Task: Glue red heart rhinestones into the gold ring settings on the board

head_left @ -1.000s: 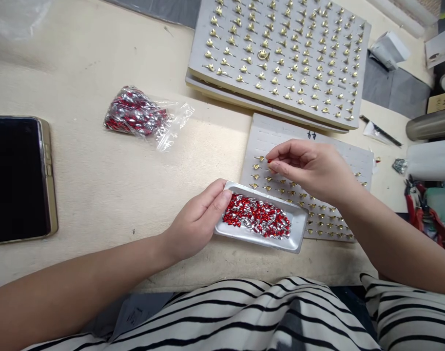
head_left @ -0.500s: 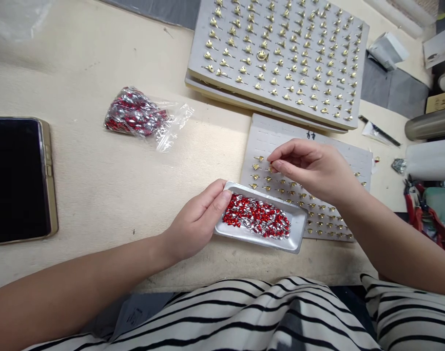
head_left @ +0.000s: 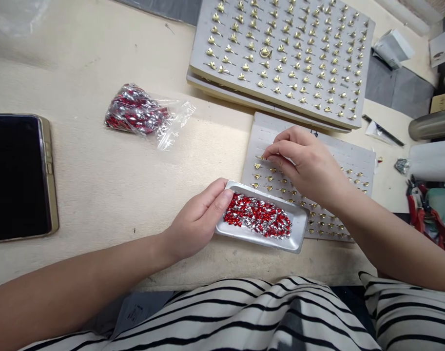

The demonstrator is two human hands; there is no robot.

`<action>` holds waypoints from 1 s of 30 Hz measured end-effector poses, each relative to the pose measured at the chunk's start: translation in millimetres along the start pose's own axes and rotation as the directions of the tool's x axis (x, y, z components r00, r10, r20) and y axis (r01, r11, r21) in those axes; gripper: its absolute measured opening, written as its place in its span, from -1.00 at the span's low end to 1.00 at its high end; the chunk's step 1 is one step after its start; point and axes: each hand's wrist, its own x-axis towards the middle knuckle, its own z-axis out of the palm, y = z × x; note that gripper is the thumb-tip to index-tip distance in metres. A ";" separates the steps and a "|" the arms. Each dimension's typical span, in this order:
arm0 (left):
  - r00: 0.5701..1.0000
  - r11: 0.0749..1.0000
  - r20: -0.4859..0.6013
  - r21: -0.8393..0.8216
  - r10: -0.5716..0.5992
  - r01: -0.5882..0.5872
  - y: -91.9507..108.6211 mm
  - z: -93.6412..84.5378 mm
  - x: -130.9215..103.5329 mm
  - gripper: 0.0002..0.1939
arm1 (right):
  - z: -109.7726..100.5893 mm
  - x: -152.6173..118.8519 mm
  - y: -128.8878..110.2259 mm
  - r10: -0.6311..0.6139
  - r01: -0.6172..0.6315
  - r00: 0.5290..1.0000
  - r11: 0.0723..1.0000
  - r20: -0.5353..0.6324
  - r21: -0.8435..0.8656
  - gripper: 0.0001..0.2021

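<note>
The worktop (head_left: 98, 170) is pale and smooth-looking, with faint scuffs and a small dark speck (head_left: 135, 230) left of the tray (head_left: 299, 234). The tray is metallic in finish, shallow and oblong, and bears a spread of red and silver gems (head_left: 259, 214). The left hand (head_left: 203, 214) has its grip closed on the tray's left end, thumb over the rim. The tray overlaps the near edge of the lower board (head_left: 266, 129) in view.

The right hand (head_left: 306, 163) is over the lower board, its grip narrow, fingertips at a gold ring (head_left: 260, 157) in the top left of the rows. Whether a gem is pinched there cannot be told.

Beyond lies a stack of boards, the upper board (head_left: 198, 58) set with rows of gold rings. A clear bag (head_left: 134, 109) of red and silver pieces lies left of the stack; a phone (head_left: 17, 178), screen dark, lies at the far left. To the right are a black pen (head_left: 386, 132), a white roll (head_left: 430, 161), a metallic cylinder (head_left: 430, 125) and red-handled pliers (head_left: 415, 209). Grey sheeting (head_left: 401, 87) covers part of the surface at upper right. Striped clothing (head_left: 207, 321) fills the near side.
</note>
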 end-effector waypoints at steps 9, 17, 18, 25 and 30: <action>1.000 1.000 0.006 -0.002 -0.012 0.012 -0.2 -0.6 0.0 -0.63 | 2.9 3.2 1.6 -0.016 0.016 1.000 1.000 0.005 -0.007 -0.79; 1.000 1.000 0.007 -0.004 -0.009 0.009 0.0 -0.4 0.2 -0.64 | 6.8 2.1 5.1 -0.028 0.028 1.000 1.000 -0.005 0.007 -0.80; 1.000 1.000 0.008 -0.005 -0.007 0.007 0.0 -0.4 0.2 -0.64 | 7.3 1.7 5.3 -0.034 0.034 0.999 0.999 -0.011 0.008 -0.80; 1.000 1.000 0.006 -0.008 -0.003 0.003 1.3 0.0 0.2 -0.64 | 6.4 -0.5 3.8 0.006 -0.005 1.000 1.000 -0.028 0.018 -0.76; 1.000 1.000 0.000 0.010 0.003 -0.003 0.9 -0.3 0.3 -0.65 | 3.4 -6.3 1.6 0.010 -0.009 0.998 1.000 -0.068 0.011 -0.71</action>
